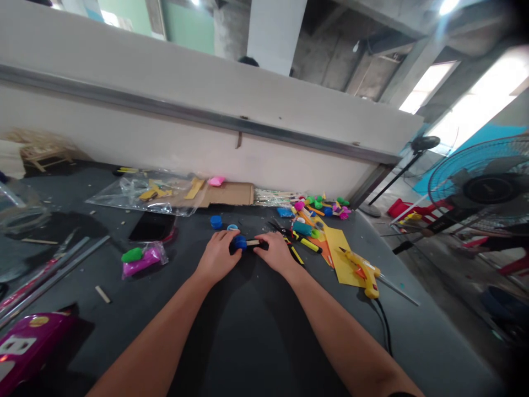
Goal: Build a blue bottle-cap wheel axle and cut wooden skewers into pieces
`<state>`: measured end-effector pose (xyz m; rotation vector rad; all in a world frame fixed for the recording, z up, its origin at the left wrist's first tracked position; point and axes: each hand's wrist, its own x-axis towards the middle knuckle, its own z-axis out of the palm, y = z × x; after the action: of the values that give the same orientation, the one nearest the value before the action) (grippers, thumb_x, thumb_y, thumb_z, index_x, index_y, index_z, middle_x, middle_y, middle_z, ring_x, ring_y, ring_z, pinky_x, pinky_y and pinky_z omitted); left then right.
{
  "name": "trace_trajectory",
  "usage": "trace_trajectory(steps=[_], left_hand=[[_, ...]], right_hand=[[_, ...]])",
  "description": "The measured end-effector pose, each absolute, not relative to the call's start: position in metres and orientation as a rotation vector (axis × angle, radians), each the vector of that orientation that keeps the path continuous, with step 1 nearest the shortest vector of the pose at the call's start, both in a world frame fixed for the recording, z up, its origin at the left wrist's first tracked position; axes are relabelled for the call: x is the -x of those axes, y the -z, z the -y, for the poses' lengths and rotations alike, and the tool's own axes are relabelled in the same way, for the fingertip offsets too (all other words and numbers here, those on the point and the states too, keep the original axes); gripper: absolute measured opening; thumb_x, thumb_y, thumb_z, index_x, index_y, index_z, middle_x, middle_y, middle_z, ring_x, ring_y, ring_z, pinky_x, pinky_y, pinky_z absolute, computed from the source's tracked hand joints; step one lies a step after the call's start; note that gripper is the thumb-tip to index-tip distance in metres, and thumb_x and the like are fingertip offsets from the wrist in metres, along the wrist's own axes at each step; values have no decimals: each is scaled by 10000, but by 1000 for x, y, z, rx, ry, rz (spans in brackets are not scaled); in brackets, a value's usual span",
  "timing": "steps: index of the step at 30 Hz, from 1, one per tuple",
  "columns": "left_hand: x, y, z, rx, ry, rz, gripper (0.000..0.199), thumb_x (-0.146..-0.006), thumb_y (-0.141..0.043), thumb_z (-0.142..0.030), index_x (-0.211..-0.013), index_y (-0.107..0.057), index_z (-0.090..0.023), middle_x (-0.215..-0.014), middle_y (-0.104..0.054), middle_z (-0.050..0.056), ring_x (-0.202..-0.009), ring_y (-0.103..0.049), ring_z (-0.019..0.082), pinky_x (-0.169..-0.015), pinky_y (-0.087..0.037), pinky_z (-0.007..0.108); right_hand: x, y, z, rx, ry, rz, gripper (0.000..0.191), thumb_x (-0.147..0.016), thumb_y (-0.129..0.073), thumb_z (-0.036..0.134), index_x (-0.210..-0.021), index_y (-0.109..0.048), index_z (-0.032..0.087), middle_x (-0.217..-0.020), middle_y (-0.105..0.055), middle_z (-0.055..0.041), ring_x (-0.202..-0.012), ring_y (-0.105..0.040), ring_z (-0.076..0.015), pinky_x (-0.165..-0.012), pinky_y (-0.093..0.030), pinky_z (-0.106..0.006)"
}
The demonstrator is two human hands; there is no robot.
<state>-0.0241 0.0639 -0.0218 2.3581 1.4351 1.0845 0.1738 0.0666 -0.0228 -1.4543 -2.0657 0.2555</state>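
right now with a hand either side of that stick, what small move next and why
Perhaps press the stick gently against the blue piece: the left hand grips that piece, the right hand is at the stick's other end.

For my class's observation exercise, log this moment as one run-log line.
left hand: holding blue round piece | right hand: at right end of pale stick, grip unclear | right side: pliers; glue gun partly on yellow paper

Desk [231, 342]: at least 2 dark-blue round pieces [240, 242], 1 pale-blue round piece [232, 227], 1 yellow glue gun [363, 270], 1 purple packet [142, 263], 1 green lump [131, 255], 1 cardboard piece [231, 194], 2 grey strips [82, 259] at left. Off desk: 1 big caged fan [487, 188]. Thin sticks [275, 197] at back: too many to count.
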Motion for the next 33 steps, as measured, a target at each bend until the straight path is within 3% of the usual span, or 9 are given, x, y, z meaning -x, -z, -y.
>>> trace_trajectory(steps=[13,20,33], left_hand=[[27,20,-64,-2350,-1054,-1426,383,-724,-532,-129,-1103,-569,-170,-1091,-620,88,-1035,-536,252,-938,-437,415],[27,18,-62,-2350,-1061,-1374,384,-733,-552,-167,-1116,-565,-188,-1104,-611,82,-1060,-524,259,-952,-427,436],[28,23,-65,-2339,-1072,-1389,355,-758,-552,-186,-1112,-569,-183,-1113,-619,86,-1060,-529,254,-952,-424,436]], right_hand=[[-164,19,-59,1460,-268,2073,232,-690,-724,251,-914,-682,213,-867,-668,-30,-846,-541,-203,-812,-388,-324],[-169,17,-58,1416,-302,2032,293,-698,-719,245,-982,-656,213,-847,-668,-19,-835,-546,-192,-800,-391,-314],[-170,23,-65,1392,-287,2036,127,-777,-666,288,-881,-685,218,-830,-678,-23,-816,-537,-188,-786,-388,-312]])
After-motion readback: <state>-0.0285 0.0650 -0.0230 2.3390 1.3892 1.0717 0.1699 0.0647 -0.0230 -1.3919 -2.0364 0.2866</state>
